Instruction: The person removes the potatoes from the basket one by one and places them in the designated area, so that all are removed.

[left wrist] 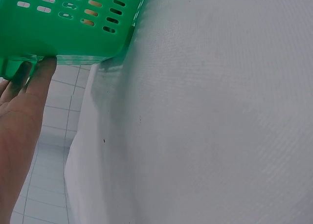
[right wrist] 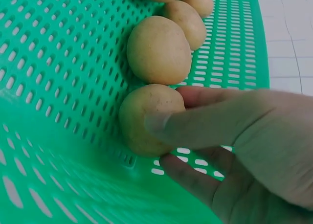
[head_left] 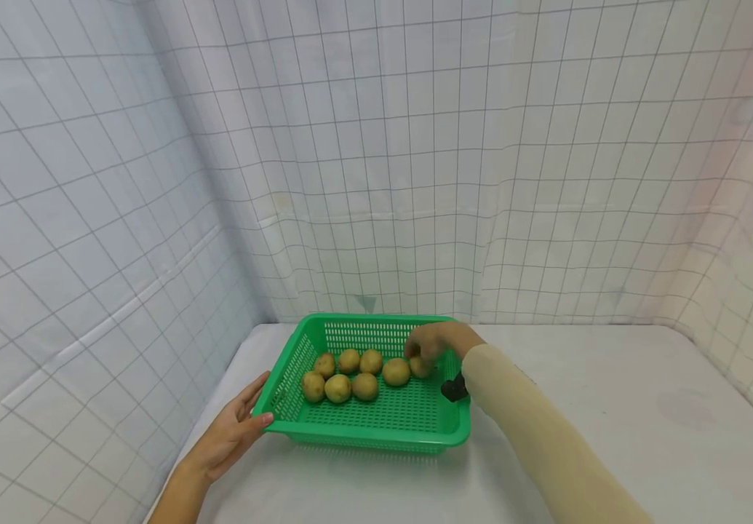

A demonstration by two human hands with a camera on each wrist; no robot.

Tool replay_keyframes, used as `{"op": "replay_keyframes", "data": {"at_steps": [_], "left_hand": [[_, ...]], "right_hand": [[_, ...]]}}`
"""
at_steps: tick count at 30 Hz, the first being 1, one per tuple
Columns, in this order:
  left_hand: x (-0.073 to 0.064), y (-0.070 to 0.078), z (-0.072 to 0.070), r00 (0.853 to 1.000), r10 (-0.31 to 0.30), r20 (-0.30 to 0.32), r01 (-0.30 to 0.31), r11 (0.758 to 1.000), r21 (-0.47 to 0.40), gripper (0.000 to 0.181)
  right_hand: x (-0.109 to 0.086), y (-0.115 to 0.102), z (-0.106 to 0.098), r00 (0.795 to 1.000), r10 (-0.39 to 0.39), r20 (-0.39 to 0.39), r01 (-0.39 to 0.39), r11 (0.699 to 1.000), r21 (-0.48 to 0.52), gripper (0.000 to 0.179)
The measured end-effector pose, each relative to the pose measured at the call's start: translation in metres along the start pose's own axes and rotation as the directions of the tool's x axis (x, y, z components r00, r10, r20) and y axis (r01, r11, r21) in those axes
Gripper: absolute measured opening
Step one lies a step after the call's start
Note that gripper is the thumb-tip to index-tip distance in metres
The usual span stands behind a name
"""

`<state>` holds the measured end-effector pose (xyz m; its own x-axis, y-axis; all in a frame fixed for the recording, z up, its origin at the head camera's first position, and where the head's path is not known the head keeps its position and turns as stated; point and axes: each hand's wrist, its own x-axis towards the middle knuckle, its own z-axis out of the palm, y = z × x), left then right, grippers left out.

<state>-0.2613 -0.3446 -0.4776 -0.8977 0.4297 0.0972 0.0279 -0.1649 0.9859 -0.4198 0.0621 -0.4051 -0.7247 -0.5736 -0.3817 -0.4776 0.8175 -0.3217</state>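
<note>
A green plastic basket point(head_left: 376, 434) with slotted walls holds several round yellow-brown potatoes point(head_left: 338, 388). My left hand point(head_left: 228, 440) holds the basket's near left corner, thumb over the rim and fingers along the outside. In the left wrist view, the fingers point(left wrist: 41, 79) reach up beneath the rim. Inside the basket's right half, my right hand point(head_left: 438, 340) grips the rightmost potato point(right wrist: 146, 119). Its thumb lies across the top, and the other fingers are around the far side and below. Another potato point(right wrist: 159, 50) sits right against the held one.
The basket stands on a table with a white cover point(head_left: 612, 407). Behind it and on the left hang white sheets with a dark grid point(head_left: 376, 160). A small black object point(head_left: 455, 388) shows at the right wrist, over the basket's right rim.
</note>
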Motion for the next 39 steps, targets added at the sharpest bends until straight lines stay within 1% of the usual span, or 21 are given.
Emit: {"op": "replay_keyframes", "data": {"at_steps": [4,9,13,17,21,24,27,33,36,39], "left_hand": [[0.000,0.001,0.000,1.000,-0.002,-0.006,0.002,1.000,0.001,0.085],[0.000,0.001,0.000,1.000,-0.004,0.004,0.004,1.000,-0.015,0.084],[0.000,-0.001,0.001,1.000,-0.001,0.019,0.001,0.999,-0.034,0.083],[0.001,-0.003,0.000,1.000,0.005,0.017,-0.005,0.999,-0.038,0.083],[0.001,-0.003,0.000,1.000,0.008,0.005,-0.007,0.999,-0.043,0.083],[0.000,-0.002,-0.001,1.000,0.010,0.009,-0.009,0.999,-0.044,0.083],[0.000,-0.001,-0.001,1.000,0.008,0.018,-0.007,0.999,-0.043,0.083],[0.002,0.002,0.000,0.999,0.009,0.032,-0.008,0.999,-0.032,0.081],[0.001,0.002,0.000,0.999,0.003,0.035,-0.002,1.000,-0.031,0.081],[0.000,0.002,0.001,0.999,-0.010,0.035,0.011,1.000,-0.022,0.081]], "right_hand": [[0.004,-0.001,0.002,1.000,0.008,0.017,-0.008,1.000,-0.023,0.036],[0.009,0.003,0.006,0.998,-0.024,0.052,0.025,0.999,-0.033,0.031],[0.008,0.008,0.007,0.996,-0.043,0.082,0.039,0.998,0.044,0.032],[0.003,0.010,0.003,0.994,-0.064,0.093,0.051,0.990,0.130,0.037],[0.001,0.010,-0.004,0.987,-0.127,0.097,0.109,0.978,0.176,0.039],[0.002,0.011,-0.009,0.976,-0.190,0.103,0.165,0.964,0.209,0.039],[0.000,0.013,-0.013,0.968,-0.230,0.098,0.200,0.948,0.248,0.041],[-0.004,0.015,-0.019,0.964,-0.246,0.100,0.189,0.901,0.390,0.043],[-0.005,0.015,-0.018,0.961,-0.257,0.102,0.192,0.885,0.424,0.042],[-0.008,0.014,-0.018,0.959,-0.268,0.097,0.201,0.877,0.436,0.041]]}}
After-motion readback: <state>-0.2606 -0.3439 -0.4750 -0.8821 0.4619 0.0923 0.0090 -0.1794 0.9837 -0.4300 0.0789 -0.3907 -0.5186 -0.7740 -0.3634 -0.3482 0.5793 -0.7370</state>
